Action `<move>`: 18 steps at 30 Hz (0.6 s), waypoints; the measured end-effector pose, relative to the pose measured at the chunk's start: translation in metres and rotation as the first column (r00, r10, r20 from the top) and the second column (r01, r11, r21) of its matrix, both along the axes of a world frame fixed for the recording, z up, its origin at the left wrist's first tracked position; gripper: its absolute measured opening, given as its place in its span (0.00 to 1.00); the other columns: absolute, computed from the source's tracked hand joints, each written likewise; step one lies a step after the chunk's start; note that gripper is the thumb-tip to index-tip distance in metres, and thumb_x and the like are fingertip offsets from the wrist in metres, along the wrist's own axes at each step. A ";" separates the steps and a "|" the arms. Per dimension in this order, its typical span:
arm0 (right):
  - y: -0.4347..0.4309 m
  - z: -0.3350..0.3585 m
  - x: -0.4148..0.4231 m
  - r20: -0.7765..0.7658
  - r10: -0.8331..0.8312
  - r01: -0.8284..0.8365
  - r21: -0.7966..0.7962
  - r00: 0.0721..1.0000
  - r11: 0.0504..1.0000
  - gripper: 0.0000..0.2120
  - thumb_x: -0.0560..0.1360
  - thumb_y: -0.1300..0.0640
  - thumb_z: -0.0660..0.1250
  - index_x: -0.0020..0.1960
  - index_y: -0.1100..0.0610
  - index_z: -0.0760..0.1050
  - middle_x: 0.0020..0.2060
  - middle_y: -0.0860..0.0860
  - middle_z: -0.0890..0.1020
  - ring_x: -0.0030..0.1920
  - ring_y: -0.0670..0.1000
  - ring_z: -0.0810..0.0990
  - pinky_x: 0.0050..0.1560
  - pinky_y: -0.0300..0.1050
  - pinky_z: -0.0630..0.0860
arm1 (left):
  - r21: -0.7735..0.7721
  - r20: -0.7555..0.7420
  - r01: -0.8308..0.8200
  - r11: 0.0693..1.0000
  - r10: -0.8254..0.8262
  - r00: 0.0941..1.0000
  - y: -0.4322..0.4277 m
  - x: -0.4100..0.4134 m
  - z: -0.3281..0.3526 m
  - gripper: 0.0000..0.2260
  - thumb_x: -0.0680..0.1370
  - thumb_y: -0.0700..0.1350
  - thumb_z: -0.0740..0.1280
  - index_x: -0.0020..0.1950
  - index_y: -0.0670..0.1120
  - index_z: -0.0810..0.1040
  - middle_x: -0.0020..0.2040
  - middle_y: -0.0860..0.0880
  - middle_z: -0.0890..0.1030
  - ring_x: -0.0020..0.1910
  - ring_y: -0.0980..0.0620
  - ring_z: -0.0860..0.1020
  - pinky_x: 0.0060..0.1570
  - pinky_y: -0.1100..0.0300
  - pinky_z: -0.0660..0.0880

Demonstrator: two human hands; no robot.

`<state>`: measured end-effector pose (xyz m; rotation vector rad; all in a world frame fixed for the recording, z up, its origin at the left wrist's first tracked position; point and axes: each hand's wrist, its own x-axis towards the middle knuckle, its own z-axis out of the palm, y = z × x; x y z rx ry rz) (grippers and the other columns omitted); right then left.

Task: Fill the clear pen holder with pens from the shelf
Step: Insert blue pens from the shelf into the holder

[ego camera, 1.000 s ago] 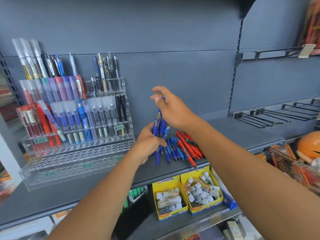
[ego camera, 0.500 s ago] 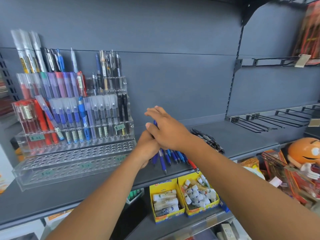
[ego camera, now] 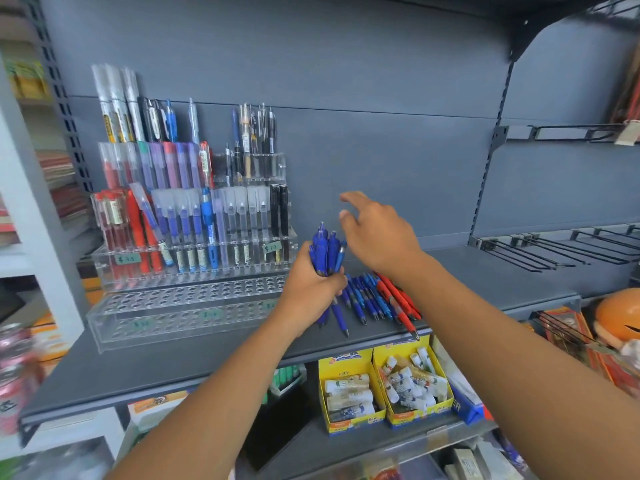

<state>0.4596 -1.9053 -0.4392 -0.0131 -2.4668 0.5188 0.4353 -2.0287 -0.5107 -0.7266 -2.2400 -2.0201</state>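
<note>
Your right hand [ego camera: 377,237] has come off the bundle of blue pens [ego camera: 325,249] it covered half a second ago and now floats just above and right of it, fingers spread and holding nothing, while your left hand [ego camera: 310,289] keeps its fist wrapped round the middle of that bundle, clickers up. Just right of the grip, loose blue pens [ego camera: 363,299] and red pens [ego camera: 398,303] lie side by side on the grey shelf [ego camera: 138,362]. Left of the grip and farther back stands the clear pen holder [ego camera: 194,299], open holes in its front tiers, upright pens packed in its rear ones.
</note>
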 end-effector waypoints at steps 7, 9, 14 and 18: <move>-0.046 -0.001 0.012 0.018 0.081 -0.081 -0.015 0.997 0.997 0.15 0.83 0.50 0.52 0.62 0.51 0.74 0.53 0.52 0.81 0.54 0.57 0.77 0.47 0.48 0.69 | -0.018 -0.060 -0.136 0.991 0.135 0.989 -0.059 0.015 0.004 0.17 0.68 0.34 0.69 0.48 0.53 0.71 0.40 0.42 0.75 0.36 0.46 0.75 0.41 0.44 0.77; -0.061 -0.002 0.014 -0.005 0.121 -0.121 -0.051 0.993 0.991 0.15 0.83 0.49 0.52 0.59 0.50 0.76 0.46 0.51 0.81 0.50 0.57 0.77 0.45 0.48 0.71 | -0.011 -0.058 -0.189 0.982 0.188 0.980 -0.078 0.019 0.004 0.18 0.70 0.32 0.70 0.48 0.53 0.70 0.39 0.43 0.74 0.35 0.45 0.75 0.39 0.45 0.77; -0.102 -0.008 0.016 -0.005 0.229 -0.229 -0.021 0.973 0.973 0.12 0.83 0.48 0.53 0.52 0.48 0.75 0.39 0.47 0.79 0.43 0.54 0.76 0.38 0.46 0.67 | 0.010 -0.098 -0.289 0.957 0.289 0.952 -0.129 0.028 0.003 0.17 0.71 0.31 0.69 0.48 0.51 0.70 0.40 0.40 0.73 0.33 0.45 0.74 0.36 0.45 0.77; -0.129 -0.016 0.009 0.013 0.278 -0.279 0.039 0.960 0.960 0.17 0.83 0.52 0.54 0.70 0.48 0.70 0.43 0.47 0.81 0.42 0.52 0.76 0.40 0.45 0.68 | 0.084 -0.096 -0.337 0.938 0.345 0.934 -0.162 0.031 0.000 0.19 0.68 0.36 0.71 0.45 0.60 0.72 0.42 0.35 0.74 0.34 0.44 0.72 0.36 0.44 0.74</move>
